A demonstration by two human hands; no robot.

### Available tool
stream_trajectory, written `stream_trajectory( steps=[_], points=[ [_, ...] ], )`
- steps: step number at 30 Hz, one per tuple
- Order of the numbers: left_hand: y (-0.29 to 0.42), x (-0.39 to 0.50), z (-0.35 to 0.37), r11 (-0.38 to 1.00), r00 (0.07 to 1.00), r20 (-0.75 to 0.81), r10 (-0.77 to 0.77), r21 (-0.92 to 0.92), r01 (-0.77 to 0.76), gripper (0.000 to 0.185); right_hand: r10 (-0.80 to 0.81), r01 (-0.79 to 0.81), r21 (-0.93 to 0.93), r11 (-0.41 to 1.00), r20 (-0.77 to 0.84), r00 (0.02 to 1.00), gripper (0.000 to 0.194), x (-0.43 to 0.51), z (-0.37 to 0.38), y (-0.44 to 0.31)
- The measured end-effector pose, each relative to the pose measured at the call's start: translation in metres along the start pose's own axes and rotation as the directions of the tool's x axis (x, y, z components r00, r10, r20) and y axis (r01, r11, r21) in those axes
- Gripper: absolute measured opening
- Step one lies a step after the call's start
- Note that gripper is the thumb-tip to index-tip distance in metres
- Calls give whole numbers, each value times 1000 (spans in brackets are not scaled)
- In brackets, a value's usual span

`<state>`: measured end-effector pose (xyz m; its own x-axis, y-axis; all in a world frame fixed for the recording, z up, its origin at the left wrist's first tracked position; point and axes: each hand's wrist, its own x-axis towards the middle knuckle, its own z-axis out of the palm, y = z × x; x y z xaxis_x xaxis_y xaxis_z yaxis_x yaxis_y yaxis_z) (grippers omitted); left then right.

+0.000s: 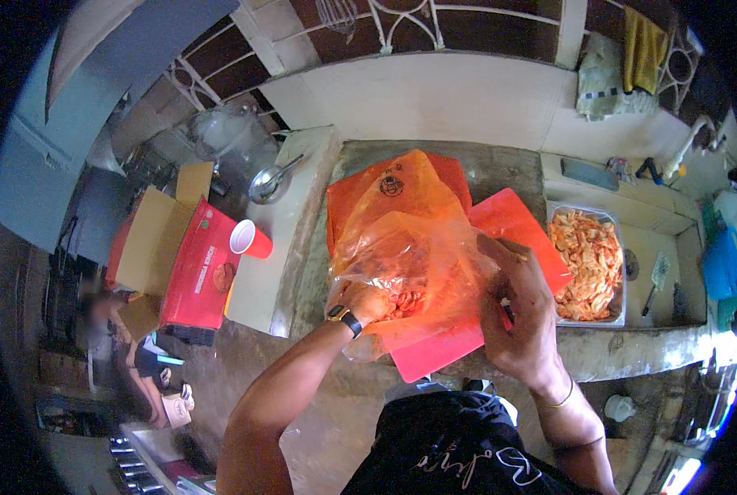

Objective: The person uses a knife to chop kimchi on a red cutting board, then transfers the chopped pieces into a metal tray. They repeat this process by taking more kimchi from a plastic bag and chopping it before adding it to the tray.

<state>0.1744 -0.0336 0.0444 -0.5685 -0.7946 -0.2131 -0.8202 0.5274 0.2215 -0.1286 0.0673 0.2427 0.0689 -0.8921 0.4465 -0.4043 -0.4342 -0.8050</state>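
Observation:
A translucent orange plastic bag lies spread in front of me, its mouth towards me, with a printed mark near its far end. My left hand reaches into the bag, and its fingers touch reddish, kimchi-like food. The film and food partly hide those fingers, so their grip is unclear. At the right side of the mouth, my right hand pinches the bag's edge and holds it up. Beneath the bag lies a red cutting board, set at a slant.
Right of the board, a clear plastic tray of similar food stands at the sink, where a slotted turner lies. To the left are a red cup, an opened red carton and a metal bowl. Another person is at far left.

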Motion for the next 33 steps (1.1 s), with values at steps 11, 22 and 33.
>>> stream_trajectory(
  steps=[11, 22, 33],
  points=[
    [-11, 8, 15, 994, 989, -131, -68, 72, 78, 56, -40, 41, -68, 997, 19, 999, 62, -5, -6, 13],
    [-50, 13, 10, 978, 993, 39, 109, -182, -101, 61, -41, 41, -20, 999, 13, 999, 59, -2, -1, 6],
    [-32, -6, -79, 954, 951, -207, 229, -146, -261, 52, -81, 81, 24, 996, 8, 997, 62, 48, 18, -14]
  ],
)
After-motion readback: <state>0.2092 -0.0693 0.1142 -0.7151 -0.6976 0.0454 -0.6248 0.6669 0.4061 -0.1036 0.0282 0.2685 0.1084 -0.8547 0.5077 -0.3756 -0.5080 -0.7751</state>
